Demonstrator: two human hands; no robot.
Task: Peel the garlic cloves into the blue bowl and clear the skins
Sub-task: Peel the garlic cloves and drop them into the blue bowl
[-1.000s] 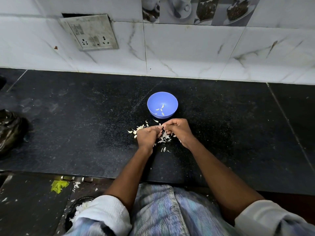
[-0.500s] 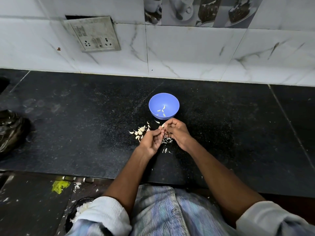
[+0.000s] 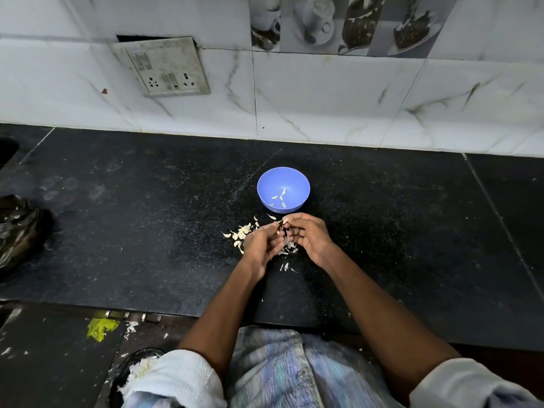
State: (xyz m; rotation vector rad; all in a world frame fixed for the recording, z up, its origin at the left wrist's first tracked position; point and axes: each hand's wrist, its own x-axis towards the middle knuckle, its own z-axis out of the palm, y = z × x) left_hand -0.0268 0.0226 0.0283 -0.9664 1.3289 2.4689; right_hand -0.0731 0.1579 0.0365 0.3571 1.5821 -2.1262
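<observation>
Both hands meet just in front of the blue bowl (image 3: pixel 283 188), raised a little off the black counter (image 3: pixel 147 231). Left hand (image 3: pixel 260 245) has its fingers curled, palm turned up, and right hand (image 3: pixel 309 235) curls toward it; between their fingertips they pinch one small garlic clove (image 3: pixel 281 224), with a pale strip of skin showing at its top. How much of it is already peeled is too small to tell.

One bowl stands on the counter, just beyond the hands. Inside it lie about five pale slivers, peeled cloves (image 3: pixel 279 198) as far as the view allows. One loose pile of skins (image 3: pixel 243 232) spreads on the counter left of and under the hands, the pieces too many and too small to count, and three or so stray bits (image 3: pixel 285 267) lie nearer the counter's edge. One dark plastic bag (image 3: pixel 20 231) sits at the far left. One switch plate (image 3: pixel 167 67) hangs on the tiled wall (image 3: pixel 323 98).

Compared with a second ago, the hands have lifted off the pile and turned from knuckles-up to palms partly open to the camera, and they now sit closer to the bowl. The bowl, its contents and the pile lie as before.
</observation>
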